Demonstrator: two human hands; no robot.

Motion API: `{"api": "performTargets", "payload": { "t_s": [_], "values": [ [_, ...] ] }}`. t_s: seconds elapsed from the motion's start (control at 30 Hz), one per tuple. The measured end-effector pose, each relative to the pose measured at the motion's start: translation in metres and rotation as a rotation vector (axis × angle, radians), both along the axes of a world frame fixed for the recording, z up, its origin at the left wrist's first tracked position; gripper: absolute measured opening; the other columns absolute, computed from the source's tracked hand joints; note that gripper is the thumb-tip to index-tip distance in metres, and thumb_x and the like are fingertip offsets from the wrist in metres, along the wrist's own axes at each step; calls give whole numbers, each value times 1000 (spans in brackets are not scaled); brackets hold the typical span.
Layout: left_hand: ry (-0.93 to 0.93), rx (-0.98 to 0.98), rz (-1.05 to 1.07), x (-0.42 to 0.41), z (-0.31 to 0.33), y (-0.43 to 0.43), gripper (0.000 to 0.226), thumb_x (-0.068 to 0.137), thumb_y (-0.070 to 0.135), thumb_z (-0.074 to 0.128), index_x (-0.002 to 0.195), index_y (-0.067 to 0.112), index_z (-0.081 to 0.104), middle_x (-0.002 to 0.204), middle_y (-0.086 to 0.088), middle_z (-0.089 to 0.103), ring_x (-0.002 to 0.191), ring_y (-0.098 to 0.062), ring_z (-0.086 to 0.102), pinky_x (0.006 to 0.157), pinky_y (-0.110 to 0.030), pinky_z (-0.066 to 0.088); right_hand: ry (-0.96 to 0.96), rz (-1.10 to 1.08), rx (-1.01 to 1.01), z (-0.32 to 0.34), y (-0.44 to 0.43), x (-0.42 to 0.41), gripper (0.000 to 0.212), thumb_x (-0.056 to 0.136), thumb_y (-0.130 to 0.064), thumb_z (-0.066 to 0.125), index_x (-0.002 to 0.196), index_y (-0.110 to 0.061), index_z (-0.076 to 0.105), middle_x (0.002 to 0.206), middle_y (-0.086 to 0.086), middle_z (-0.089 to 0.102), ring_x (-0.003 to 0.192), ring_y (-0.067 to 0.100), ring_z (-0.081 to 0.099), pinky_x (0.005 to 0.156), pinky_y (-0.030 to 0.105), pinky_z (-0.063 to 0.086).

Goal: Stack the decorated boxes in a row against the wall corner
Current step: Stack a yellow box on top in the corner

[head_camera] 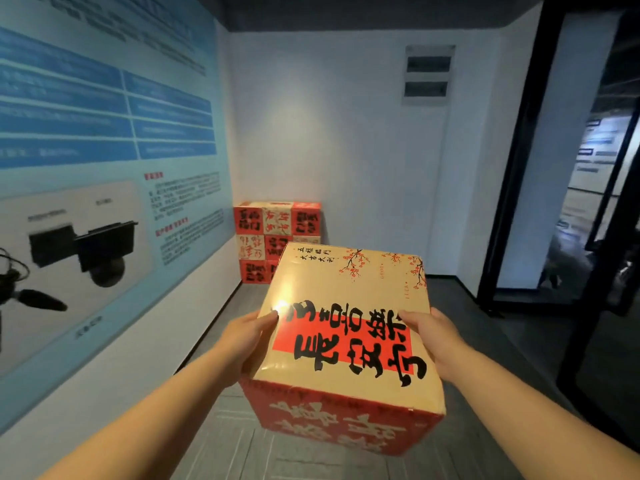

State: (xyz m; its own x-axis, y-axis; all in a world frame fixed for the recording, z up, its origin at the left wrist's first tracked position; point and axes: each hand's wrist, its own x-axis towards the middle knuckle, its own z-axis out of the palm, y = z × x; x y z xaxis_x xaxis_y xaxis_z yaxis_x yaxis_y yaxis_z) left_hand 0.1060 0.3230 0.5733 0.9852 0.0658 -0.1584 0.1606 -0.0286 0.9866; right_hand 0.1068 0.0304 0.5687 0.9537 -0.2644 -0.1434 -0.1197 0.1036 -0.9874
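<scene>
I carry a decorated box [346, 306] in front of me, tan on top with black calligraphy on a red band, red on its near side. My left hand [246, 337] presses its left side, the thumb lying on the top edge. My right hand [436, 337] presses the right side the same way. Ahead, in the wall corner, stands a stack of decorated boxes [266, 230], red and tan, three layers high and about three wide. The carried box hides the stack's lower right part.
A blue poster wall [104, 150] runs along the left. The white back wall [346, 150] has a grey panel [429, 74] high up. A black-framed glass door [554, 202] stands on the right. Grey floor [460, 306] lies between me and the corner.
</scene>
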Motion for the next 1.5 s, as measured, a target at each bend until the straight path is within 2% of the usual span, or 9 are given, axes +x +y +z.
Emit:
{"api": "performTargets", "payload": {
  "t_s": [0.2,0.3,0.4,0.57,0.8,0.87,1.07,1.4,1.5],
  "values": [
    [-12,58,126,171,14,82,19,98,23,54,106,13,68,78,-6,70,60,-19,63,41,-14,43,47,99,33,-9,86,207,52,67,-31,77,112,-15,57,103,9,74,98,33,70,91,58,52],
    [-8,57,158,261,11,129,26,93,30,60,105,9,71,76,-6,59,69,-20,47,50,-23,31,70,192,44,-5,130,302,36,83,-11,69,115,-10,54,104,14,73,95,36,71,81,52,58],
    [1,76,167,356,3,169,20,94,26,60,90,8,69,61,0,65,45,-15,53,42,-16,35,58,300,56,-14,168,406,30,91,-4,61,116,-21,55,106,14,74,90,35,73,67,43,60],
    [-17,83,78,543,3,226,28,94,32,61,111,10,65,98,-5,72,78,-18,66,62,-26,48,50,261,44,-24,227,583,29,91,-10,63,118,-20,58,104,14,75,93,36,73,77,49,59],
    [90,-89,30,774,19,270,26,97,31,53,104,10,68,72,-2,72,54,-16,66,45,-18,47,91,210,-11,-13,260,791,24,92,-7,54,114,-3,64,102,19,75,91,40,72,68,45,60],
    [101,-117,3,852,16,277,27,97,31,53,107,12,68,78,-3,73,59,-18,67,52,-24,49,53,190,6,-13,259,868,18,93,-5,54,107,-2,63,95,17,76,77,33,72,56,34,56],
    [35,-91,7,1082,2,295,29,99,23,49,118,10,65,102,-12,75,84,-26,69,68,-33,54,79,196,89,-24,272,1107,22,91,-13,53,104,-2,66,86,15,76,61,26,70,59,33,52],
    [66,-127,45,1403,12,357,20,100,14,47,110,10,64,82,-7,75,60,-17,69,56,-27,53,141,214,149,-22,337,1438,41,84,-22,56,117,-1,65,111,19,71,92,38,65,78,44,52],
    [74,-122,36,1508,4,381,22,99,17,48,114,10,63,90,-11,74,63,-21,67,62,-30,51,142,208,129,-20,360,1523,31,89,-18,52,111,-2,66,101,20,74,76,34,68,64,38,55]
  ]
}}
